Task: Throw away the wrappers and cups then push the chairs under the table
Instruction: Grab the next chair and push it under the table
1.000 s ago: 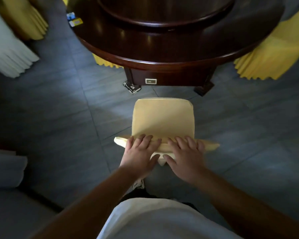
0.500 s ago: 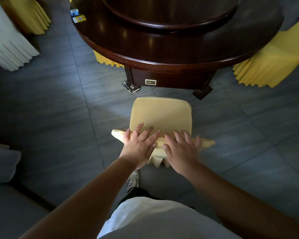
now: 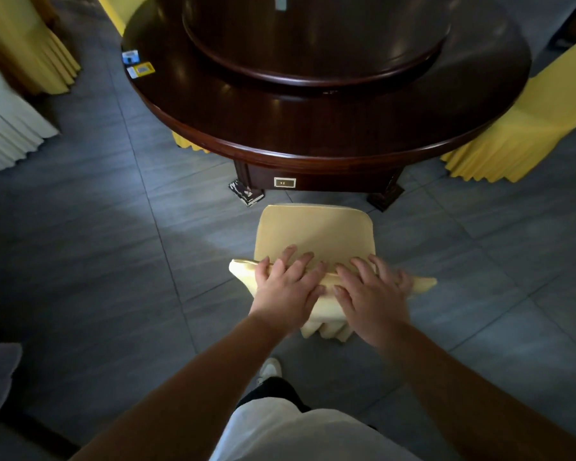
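**Yellow-covered chair lined up for the push**

Yellow fabric covers the chair (image 3: 315, 234) I am working on, and it stands on the grey floor (image 3: 113, 247) just short of the round wooden tabletop (image 3: 313, 128), its seat front near the table base (image 3: 316, 181) but not yet under the rim. My left hand (image 3: 285, 289) and right hand (image 3: 373, 299) lie side by side on top of the backrest, fingers spread and draped forward over its edge, pressing rather than clenching. I judge the chair-pushing step to be in hand. On the tabletop's far left edge sit two small card-like items (image 3: 140, 68) (wrappers or labels, I cannot tell). Other yellow-draped chairs (image 3: 499, 141) stand around the table. Next calls for a straight, even shove from both hands, keeping the seat centred between the base's feet so it slides under without catching.
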